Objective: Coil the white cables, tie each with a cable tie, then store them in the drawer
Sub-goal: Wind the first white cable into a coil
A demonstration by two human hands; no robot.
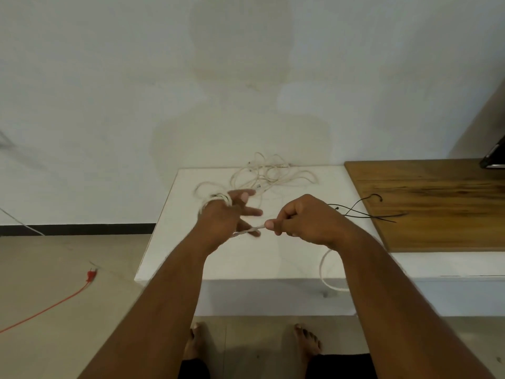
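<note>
White cable (pixel 250 230) vanishes inside right hand (pixel 303 220); left hand (pixel 226 217) blurred.

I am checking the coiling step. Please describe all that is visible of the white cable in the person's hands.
The white cable looks thin and flexible. Several loops are wound around the left hand, whose fingers are spread. A short taut stretch runs to the right hand, which pinches it. The loose rest hangs over the white table's front edge.
</note>
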